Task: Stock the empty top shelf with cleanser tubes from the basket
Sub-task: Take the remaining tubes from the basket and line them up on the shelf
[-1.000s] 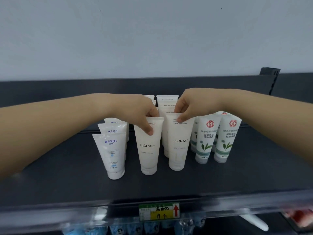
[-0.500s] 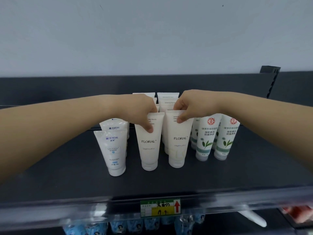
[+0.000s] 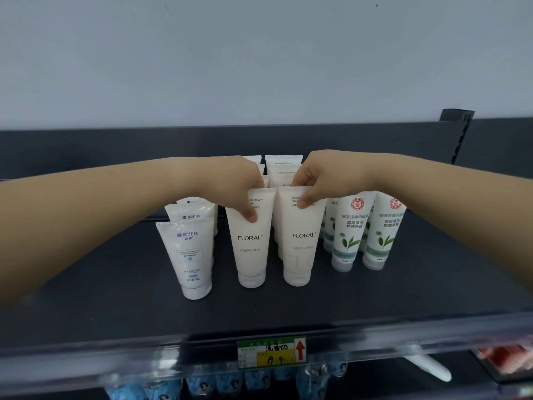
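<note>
Right at the front edge of the shelf there's a clear rail with a green-and-yellow price tag on it, red arrow pointing up. Some blurry blue packets sit on the level below.

The shelf itself is a dark matte board. About midway back, roughly centre, the front row stands cap-down:
- a MANTING tube on the left, with two more lined up behind it
- the left FLORAL tube and right FLORAL tube, just beside each other
- green-leaf tubes toward the right

The left hand pinches the top of the left FLORAL tube, thumb on the front, fingers curled behind. The right hand has the right one the same way.

More white tubes queue behind them toward the back edge. Past that there's a low dark back panel, a slotted upright near the back right corner, and a plain pale wall.
</note>
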Action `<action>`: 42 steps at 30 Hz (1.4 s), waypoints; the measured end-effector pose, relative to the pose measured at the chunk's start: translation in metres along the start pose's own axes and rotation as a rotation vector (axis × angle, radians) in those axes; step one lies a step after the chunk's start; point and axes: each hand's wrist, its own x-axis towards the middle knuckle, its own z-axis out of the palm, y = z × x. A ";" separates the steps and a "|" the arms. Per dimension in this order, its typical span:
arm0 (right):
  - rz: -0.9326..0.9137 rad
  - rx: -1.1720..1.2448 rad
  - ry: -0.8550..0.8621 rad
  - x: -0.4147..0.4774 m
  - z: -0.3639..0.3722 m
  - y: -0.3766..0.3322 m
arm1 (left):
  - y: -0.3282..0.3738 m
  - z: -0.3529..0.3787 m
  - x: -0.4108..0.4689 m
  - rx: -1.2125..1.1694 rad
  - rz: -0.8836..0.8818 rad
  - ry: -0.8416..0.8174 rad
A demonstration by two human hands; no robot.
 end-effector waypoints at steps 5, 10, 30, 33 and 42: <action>-0.013 0.001 -0.008 0.001 0.000 -0.001 | 0.000 0.000 0.001 0.010 -0.008 0.002; -0.006 -0.020 -0.007 0.002 0.000 -0.001 | -0.001 0.000 0.002 0.018 -0.006 -0.002; 0.040 -0.022 -0.043 -0.002 -0.004 -0.005 | -0.003 0.001 0.003 -0.019 -0.021 -0.021; 0.051 -0.029 -0.052 -0.003 -0.004 -0.005 | -0.004 0.001 0.003 -0.033 -0.019 -0.031; 0.034 0.032 0.007 -0.002 -0.020 -0.009 | -0.014 -0.011 -0.008 -0.155 -0.009 0.008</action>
